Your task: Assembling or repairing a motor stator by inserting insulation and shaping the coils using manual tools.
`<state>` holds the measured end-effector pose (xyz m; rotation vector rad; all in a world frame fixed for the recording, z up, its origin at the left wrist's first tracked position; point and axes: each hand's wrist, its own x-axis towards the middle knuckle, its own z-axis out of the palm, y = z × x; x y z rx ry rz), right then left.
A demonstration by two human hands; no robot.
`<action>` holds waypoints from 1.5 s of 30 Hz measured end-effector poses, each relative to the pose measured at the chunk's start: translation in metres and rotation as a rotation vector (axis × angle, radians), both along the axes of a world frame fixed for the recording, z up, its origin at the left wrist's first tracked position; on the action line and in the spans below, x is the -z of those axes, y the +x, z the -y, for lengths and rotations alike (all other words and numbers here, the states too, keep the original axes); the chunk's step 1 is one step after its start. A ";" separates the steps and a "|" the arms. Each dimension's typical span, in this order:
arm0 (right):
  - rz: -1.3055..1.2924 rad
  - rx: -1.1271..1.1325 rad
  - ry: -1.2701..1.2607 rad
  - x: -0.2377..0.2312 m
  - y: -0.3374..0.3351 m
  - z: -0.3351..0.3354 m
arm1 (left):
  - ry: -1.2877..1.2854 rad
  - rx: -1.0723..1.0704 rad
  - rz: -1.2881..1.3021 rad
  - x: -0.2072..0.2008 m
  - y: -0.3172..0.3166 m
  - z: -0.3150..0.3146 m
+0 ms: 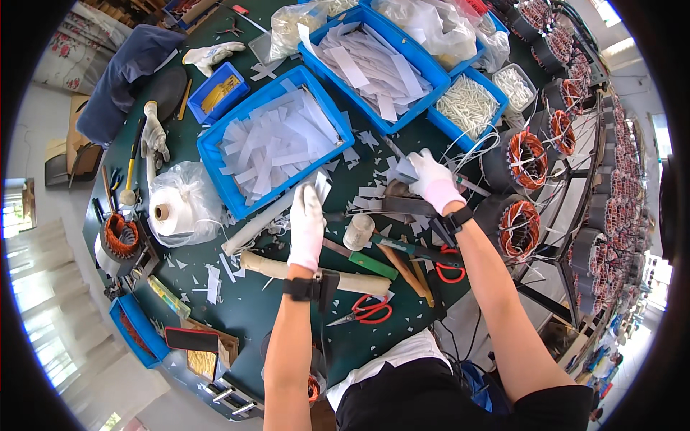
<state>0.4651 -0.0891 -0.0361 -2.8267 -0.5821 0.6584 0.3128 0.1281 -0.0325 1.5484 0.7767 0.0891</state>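
Both my hands wear white gloves. My left hand [307,226] is closed, fingers up, with a small pale strip [323,188] at its fingertips, beside the near edge of a blue bin [205,154] heaped with translucent white strips [269,147]. To the right, my right hand [435,179] is closed on a few greyish-white strips [405,170], above a dark metal block [406,206]. Between and below the hands lie a mallet with a white head [358,231], a green-handled tool [374,263] and red-handled scissors [370,309].
Another blue bin of strips [374,65] and a blue bin of short white sticks [467,100] stand at the back. Copper-wound stators [519,226] line the right side. A plastic-wrapped white roll [172,212] and another stator [121,237] sit on the left. Scraps litter the green table.
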 end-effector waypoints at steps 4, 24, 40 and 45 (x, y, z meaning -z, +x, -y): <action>0.008 -0.047 -0.113 0.008 0.006 -0.008 | -0.640 -0.199 0.055 -0.019 -0.027 0.011; -0.433 -0.130 0.621 -0.061 0.004 -0.021 | -0.618 -0.231 0.251 -0.034 0.006 0.056; 0.504 -0.064 0.017 -0.011 0.141 -0.082 | -0.841 -0.441 0.134 -0.053 -0.135 0.052; 0.601 0.130 0.357 -0.032 0.133 -0.068 | -0.774 -0.521 0.168 -0.054 -0.150 0.052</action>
